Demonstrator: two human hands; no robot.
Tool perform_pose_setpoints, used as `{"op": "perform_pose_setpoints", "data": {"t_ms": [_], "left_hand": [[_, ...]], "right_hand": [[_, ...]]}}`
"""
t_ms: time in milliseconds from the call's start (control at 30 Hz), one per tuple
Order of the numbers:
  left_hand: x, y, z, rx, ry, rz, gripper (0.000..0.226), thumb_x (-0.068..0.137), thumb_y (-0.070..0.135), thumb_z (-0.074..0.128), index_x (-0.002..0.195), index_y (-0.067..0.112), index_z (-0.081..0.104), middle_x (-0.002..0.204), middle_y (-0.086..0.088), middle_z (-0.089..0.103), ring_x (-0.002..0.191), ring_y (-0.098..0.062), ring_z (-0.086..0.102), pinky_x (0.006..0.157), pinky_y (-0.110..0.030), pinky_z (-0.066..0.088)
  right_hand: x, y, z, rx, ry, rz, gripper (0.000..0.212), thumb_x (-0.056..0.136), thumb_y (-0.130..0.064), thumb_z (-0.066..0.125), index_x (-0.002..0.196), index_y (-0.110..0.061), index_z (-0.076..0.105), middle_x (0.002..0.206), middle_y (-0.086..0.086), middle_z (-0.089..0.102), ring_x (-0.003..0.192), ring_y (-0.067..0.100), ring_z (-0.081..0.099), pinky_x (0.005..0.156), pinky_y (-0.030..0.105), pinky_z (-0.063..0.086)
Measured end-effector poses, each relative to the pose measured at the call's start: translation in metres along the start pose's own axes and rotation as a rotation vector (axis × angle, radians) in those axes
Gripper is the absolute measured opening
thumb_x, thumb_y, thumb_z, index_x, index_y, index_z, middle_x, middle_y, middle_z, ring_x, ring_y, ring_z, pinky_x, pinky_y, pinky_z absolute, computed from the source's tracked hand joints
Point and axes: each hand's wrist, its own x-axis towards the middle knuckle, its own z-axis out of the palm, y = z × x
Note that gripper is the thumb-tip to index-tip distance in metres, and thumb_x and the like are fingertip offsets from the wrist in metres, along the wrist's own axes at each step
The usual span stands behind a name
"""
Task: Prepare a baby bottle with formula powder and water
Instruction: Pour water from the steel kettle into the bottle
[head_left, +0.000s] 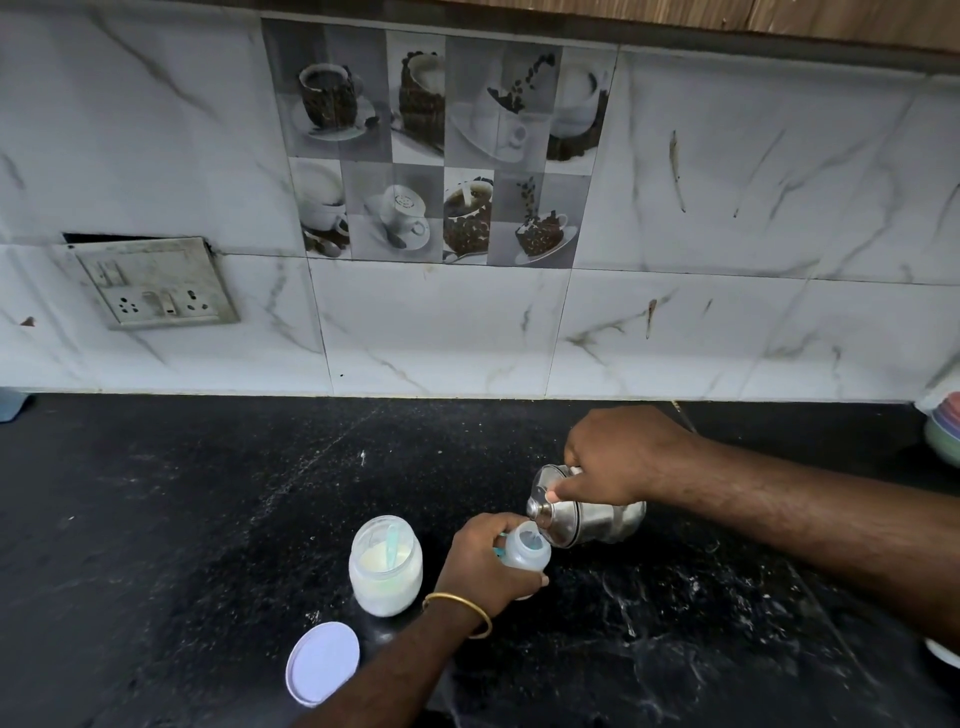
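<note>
Left hand (485, 558) grips bottle (525, 552); right hand (618, 457) (gripping) tilts steel jug (587, 517) over it.

— What colour is the desk (208, 519)?
— Black, flecked with white speckles and pale veins.
— And the wall tiles (753, 182)?
— White with grey marble veining; one panel (441, 145) shows grey squares printed with brown coffee cups and beans.
— The jar (385, 566)?
— Clear, holding cream-white powder; its lid (322, 663) is pale lilac. The pot (587, 514) is shiny silver.
</note>
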Motion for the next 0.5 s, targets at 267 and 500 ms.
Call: {"op": "perform_pose_setpoints", "data": {"t_ms": [267,500], "left_hand": [[0.0,0.0,-0.001,0.011,-0.007,-0.003,0.051,0.051,0.025,0.093,0.087,0.046,0.062,0.099,0.013,0.064,0.089,-0.003,0.062,0.071,-0.005,0.043],[0.0,0.0,-0.001,0.011,-0.005,-0.003,0.052,0.051,0.026,0.093,0.092,0.042,0.065,0.097,0.013,0.063,0.089,-0.005,0.062,0.072,-0.007,0.042]], "right_hand": [[-0.003,-0.004,-0.004,-0.017,-0.002,-0.006,0.051,0.087,-0.063,0.054,0.077,-0.016,0.069,0.072,-0.004,0.061,0.069,0.019,0.058,0.054,0.025,0.039],[-0.008,-0.01,-0.009,-0.035,-0.012,-0.015,0.048,0.087,-0.065,0.053,0.092,-0.022,0.074,0.088,-0.005,0.068,0.085,0.02,0.066,0.076,0.035,0.057]]}}
